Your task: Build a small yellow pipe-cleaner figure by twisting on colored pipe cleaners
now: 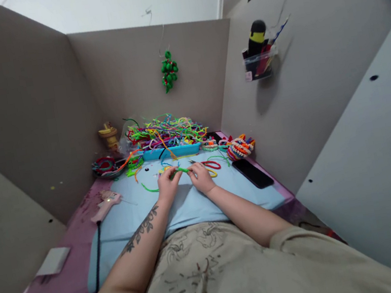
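Currently between the hands: a short green strand (183, 170), held just over the blue cover (194, 206) and bridging one set of fingertips to the other.
Left hand (169, 183): thumb and fingers drawn together on the strand's left end, hardly any gap showing; the finer grip is too small to tell.
Right hand (200, 176): fingers curled, tips pinched on the right end.
Strand work: from the pose, probably a shaping step, perhaps twisting or wrapping, done with fingertips alone.
Next move: seems to call for one hand anchoring while the other turns or bends, with little arm travel.
Loose green end (150, 188): lies left of the left hand; whether it belongs to the held piece, I cannot tell.
Far side: a blue tray (172, 152) heaped with coloured strands (170, 130) limits forward reach.
Right side: a red loop (218, 164) sits just beside the right hand, then a black phone (253, 173), then the grey right panel (288, 116).
Left side: bare cover stretches toward a pink glue gun (106, 206); its black cable (97, 253) runs nearward, where a wide elbow could snag it.
Near edge: the shirt (216, 268) meets the cover, leaving modest room for pulling inward.
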`<state>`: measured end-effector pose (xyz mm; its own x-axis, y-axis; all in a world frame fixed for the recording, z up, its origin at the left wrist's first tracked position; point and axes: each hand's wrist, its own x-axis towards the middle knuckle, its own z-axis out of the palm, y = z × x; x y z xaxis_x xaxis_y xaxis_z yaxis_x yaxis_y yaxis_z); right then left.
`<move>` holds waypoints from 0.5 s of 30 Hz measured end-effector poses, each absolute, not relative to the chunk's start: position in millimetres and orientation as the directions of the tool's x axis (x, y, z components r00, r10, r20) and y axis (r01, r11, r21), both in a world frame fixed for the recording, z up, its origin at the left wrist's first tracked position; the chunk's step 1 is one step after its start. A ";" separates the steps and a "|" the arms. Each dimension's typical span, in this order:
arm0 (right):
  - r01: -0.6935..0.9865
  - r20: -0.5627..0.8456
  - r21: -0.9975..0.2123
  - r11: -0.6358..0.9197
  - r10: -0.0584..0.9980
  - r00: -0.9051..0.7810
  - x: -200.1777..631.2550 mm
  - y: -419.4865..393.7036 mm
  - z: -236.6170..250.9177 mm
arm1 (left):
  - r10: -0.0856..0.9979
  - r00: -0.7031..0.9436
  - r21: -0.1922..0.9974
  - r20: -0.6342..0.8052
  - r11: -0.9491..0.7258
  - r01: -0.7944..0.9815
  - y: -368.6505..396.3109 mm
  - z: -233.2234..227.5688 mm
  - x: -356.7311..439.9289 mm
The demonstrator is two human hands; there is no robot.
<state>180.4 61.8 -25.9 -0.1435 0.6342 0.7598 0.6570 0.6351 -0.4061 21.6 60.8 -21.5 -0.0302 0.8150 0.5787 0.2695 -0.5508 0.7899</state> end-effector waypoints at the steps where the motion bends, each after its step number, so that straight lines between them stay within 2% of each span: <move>1: 0.661 0.760 -0.416 0.625 0.638 -0.125 180.7 61.9 -25.8 | 0.817 -0.035 0.792 0.576 -0.546 0.272 60.8 -21.6 21.7; 15: 0.692 0.741 -0.454 0.562 0.669 -0.058 182.1 61.7 -26.3 | 0.817 -0.041 0.785 0.575 -0.537 0.308 56.6 -16.6 22.4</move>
<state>182.1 61.7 -26.3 -0.0576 0.6694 0.7407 0.6916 0.5618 -0.4539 22.4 56.6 -16.6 -0.0406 0.8174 0.5746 0.3081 -0.5368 0.7854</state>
